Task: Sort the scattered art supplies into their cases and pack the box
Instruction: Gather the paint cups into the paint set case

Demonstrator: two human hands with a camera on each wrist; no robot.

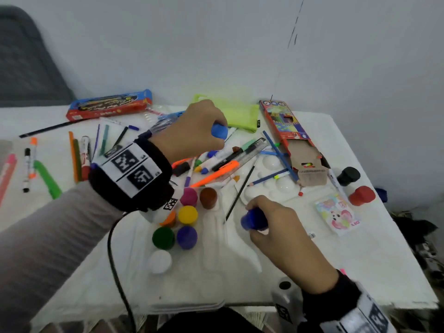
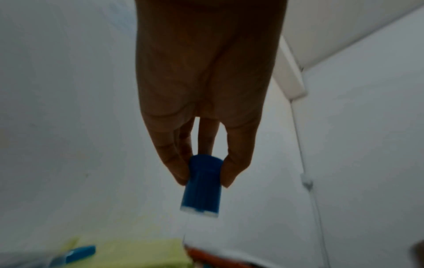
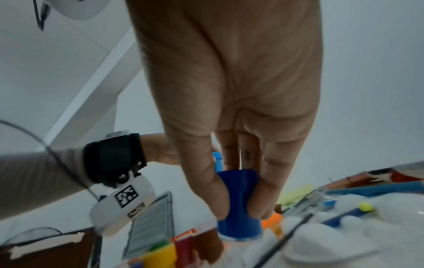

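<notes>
My left hand [image 1: 204,131] is raised over the middle of the table and pinches a light blue paint pot [image 1: 219,131] by its cap; in the left wrist view the light blue paint pot [image 2: 201,183] hangs between thumb and fingers. My right hand [image 1: 271,227] grips a dark blue paint pot [image 1: 254,219] low over the clear plastic paint tray [image 1: 216,236]; in the right wrist view the dark blue paint pot [image 3: 238,204] stands between thumb and fingers. Several coloured pots [image 1: 187,215] stand in the tray at its left.
Markers and pencils [image 1: 223,164] lie scattered across the white table. An open pencil box [image 1: 293,140] and a green pouch [image 1: 240,114] lie at the back, a red-blue case [image 1: 108,106] back left. Black [image 1: 348,175] and red [image 1: 362,195] pots stand at right.
</notes>
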